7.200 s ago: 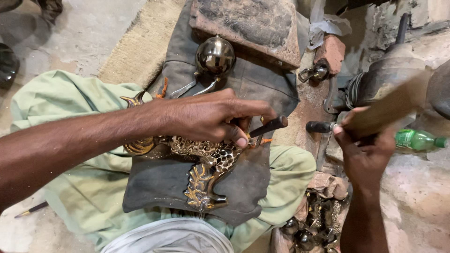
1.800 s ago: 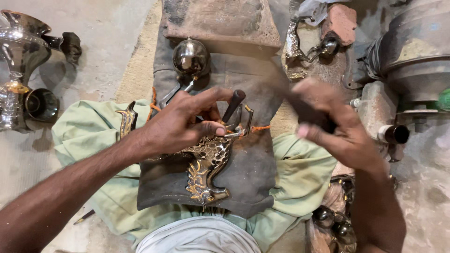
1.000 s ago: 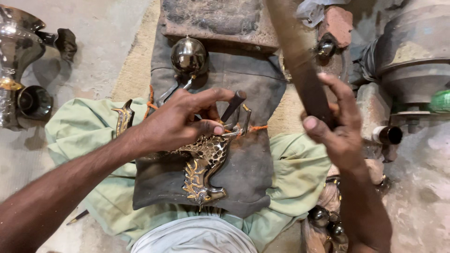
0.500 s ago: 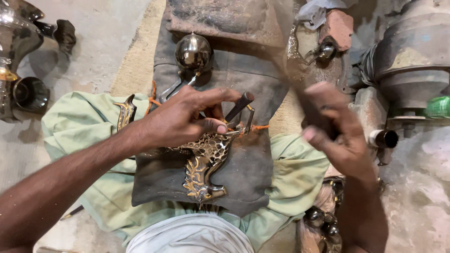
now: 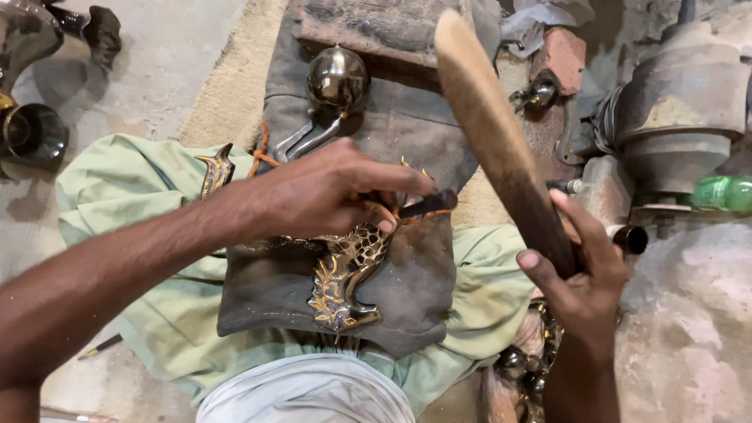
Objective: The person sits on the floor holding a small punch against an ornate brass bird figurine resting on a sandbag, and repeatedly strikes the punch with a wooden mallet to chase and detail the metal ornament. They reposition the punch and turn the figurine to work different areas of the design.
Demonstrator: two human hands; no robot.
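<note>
Brass ornament (image 5: 345,274), gold-toned and cut with scrollwork, lies on a dark grey cloth (image 5: 407,266) spread over my lap, between my green-trousered knees (image 5: 117,204). My right hand (image 5: 583,270) has its grip wrapped tight around the lower end of a long wooden mallet (image 5: 493,133), which is raised and tilted above the cloth. My left hand (image 5: 321,196) rests on the ornament's upper part, its grip pinching a short dark chisel (image 5: 423,205) against the brass. A round metal ball (image 5: 337,77) sits on the cloth beyond my left hand.
</note>
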